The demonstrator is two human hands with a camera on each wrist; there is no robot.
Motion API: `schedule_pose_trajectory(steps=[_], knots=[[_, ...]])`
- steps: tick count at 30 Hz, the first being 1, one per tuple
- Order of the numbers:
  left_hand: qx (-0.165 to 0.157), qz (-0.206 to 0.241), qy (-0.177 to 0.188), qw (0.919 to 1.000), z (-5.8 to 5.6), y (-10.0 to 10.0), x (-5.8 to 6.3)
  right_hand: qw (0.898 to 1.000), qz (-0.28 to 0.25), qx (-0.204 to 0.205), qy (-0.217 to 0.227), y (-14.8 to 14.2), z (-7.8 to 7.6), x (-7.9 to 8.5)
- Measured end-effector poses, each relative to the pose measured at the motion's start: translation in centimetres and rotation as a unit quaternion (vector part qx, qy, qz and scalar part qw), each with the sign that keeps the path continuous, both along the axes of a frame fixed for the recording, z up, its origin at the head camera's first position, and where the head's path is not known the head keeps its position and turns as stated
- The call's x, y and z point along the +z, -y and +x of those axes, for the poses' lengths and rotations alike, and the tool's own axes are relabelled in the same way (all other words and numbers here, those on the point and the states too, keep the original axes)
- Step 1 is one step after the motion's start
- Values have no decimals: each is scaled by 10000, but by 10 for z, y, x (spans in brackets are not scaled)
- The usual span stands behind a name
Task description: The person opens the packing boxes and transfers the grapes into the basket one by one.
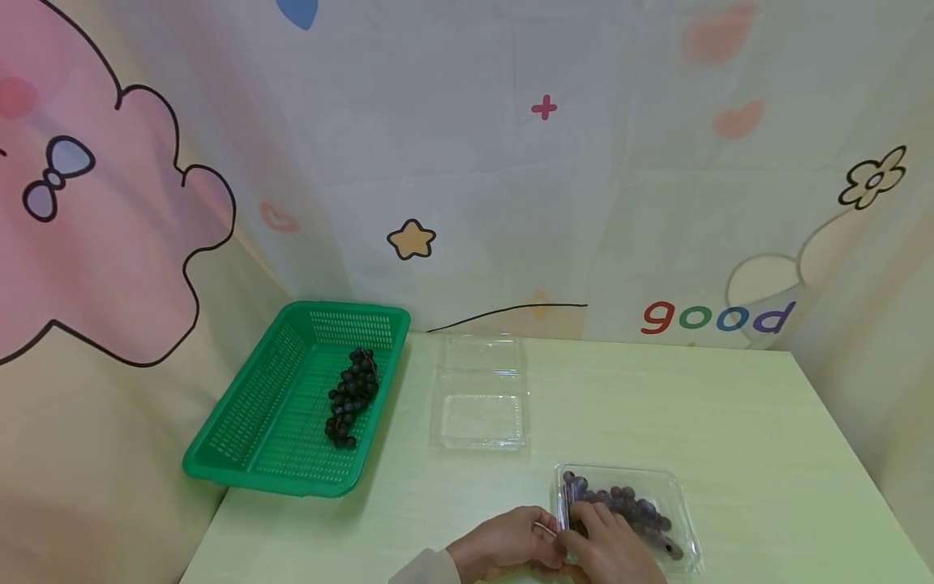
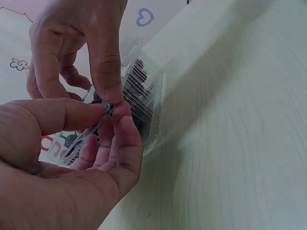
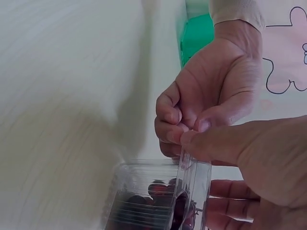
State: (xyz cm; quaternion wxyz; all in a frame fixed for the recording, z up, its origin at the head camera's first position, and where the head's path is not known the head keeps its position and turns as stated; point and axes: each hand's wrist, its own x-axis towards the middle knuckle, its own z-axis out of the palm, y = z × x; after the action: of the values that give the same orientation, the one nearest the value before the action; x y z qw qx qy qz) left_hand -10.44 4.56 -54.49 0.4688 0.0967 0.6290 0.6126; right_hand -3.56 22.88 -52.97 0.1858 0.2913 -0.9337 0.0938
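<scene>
A lidded clear plastic clamshell box (image 1: 674,491) with dark grapes (image 1: 644,511) inside lies near the front of the table. My left hand (image 1: 511,538) pinches the rim at the box's left side between thumb and fingers, as the left wrist view shows. Right beside it, my right hand (image 1: 613,551) has its thumb on the same rim and its fingers bent over the lid. In the right wrist view the two thumbs (image 3: 208,143) almost meet at the rim of the box (image 3: 144,175). Whether the lid is fully fastened there cannot be made out.
A green plastic basket (image 1: 280,422) stands at the left of the table with a bunch of dark grapes (image 1: 355,393) in it. Between basket and hands, farther back, lies another clear clamshell box (image 1: 481,418), unfolded. A printed curtain (image 1: 474,162) hangs behind the table.
</scene>
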Motion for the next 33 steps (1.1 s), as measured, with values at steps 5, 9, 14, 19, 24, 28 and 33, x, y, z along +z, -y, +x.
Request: schedule_pose_trajectory(steps=[5, 9, 14, 19, 24, 28, 33], knots=[[-17, 58, 17, 10000, 0, 0, 1, 9988, -225, 216, -391, 2, -2, -4], [38, 175, 77, 9998, 0, 0, 1, 9977, -340, 279, -517, 2, -4, -5], [137, 339, 45, 9993, 1, -1, -1, 9985, -430, 167, -288, 3, -3, -4], [268, 253, -161, 9992, 3, -3, -4, 9985, -522, 99, -130, 4, -3, -4], [388, 183, -164, 9989, 4, -5, -7, 9978, -614, 113, -242, 5, -4, -6], [407, 113, -83, 9991, 4, -5, -7, 9976, -624, 103, -288, 6, -4, -6], [497, 28, -98, 9987, 6, -6, -4, 9980, -549, 119, -301, 5, -4, -6]])
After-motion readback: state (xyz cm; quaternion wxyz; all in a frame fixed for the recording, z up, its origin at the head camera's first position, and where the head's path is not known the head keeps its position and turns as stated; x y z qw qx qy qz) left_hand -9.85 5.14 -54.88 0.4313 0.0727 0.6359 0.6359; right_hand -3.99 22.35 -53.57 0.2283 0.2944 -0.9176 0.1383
